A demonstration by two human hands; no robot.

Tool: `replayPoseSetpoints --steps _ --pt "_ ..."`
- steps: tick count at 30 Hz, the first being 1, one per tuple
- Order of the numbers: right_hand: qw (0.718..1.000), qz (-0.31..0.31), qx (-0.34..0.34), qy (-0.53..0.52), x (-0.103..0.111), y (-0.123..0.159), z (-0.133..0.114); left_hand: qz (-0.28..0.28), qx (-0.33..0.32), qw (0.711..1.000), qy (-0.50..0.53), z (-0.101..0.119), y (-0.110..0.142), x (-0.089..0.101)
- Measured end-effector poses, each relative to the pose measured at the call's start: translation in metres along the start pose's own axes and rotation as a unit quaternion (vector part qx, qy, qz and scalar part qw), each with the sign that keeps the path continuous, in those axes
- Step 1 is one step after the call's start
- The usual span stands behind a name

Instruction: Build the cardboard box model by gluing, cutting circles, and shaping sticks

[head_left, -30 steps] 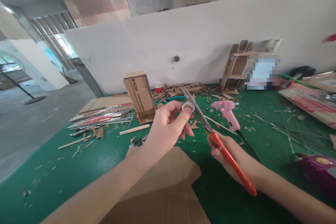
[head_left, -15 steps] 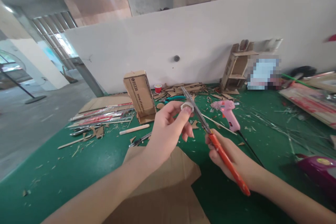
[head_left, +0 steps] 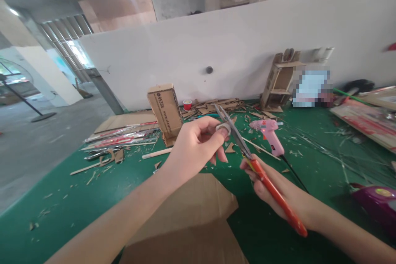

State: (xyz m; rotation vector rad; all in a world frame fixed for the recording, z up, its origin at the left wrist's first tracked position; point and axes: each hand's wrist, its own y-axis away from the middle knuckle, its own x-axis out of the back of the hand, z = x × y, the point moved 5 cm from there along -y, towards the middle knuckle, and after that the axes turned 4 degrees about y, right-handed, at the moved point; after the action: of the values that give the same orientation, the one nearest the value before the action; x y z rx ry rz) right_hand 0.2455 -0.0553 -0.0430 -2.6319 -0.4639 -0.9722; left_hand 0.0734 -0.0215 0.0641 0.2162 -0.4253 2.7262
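Between thumb and fingertips, my left hand pinches a small round whitish piece with a brownish middle; its material is hard to tell. My right hand grips orange-handled scissors, their blades pointing up and away, slightly parted at the tips. The blades lie against the right edge of the round piece. Below both hands, a large cut sheet of cardboard rests on the green table.
A pink hot glue gun lies to the right with its cord trailing. Behind stand an upright cardboard box and a cardboard shelf structure. Cardboard scraps line the white partition. A purple object sits at the right edge.
The scissors' handles close slightly, then spread again, while the blades stay at the round piece. My left hand keeps its pinch, with the piece shifting slightly.
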Motion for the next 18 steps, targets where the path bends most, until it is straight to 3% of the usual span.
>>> replayPoseSetpoints --steps 5,12,18 --pt "0.999 0.02 -0.019 0.02 -0.001 0.001 0.01 -0.004 0.004 1.0 -0.005 0.004 0.001 0.001" --pt "0.995 0.042 0.033 0.089 -0.002 -0.005 0.016 -0.007 -0.007 0.999 0.03 0.004 0.003 -0.003" --pt "0.996 0.026 0.047 0.067 -0.007 -0.009 0.019 -0.002 -0.013 0.998 0.068 -0.001 0.004 -0.005"
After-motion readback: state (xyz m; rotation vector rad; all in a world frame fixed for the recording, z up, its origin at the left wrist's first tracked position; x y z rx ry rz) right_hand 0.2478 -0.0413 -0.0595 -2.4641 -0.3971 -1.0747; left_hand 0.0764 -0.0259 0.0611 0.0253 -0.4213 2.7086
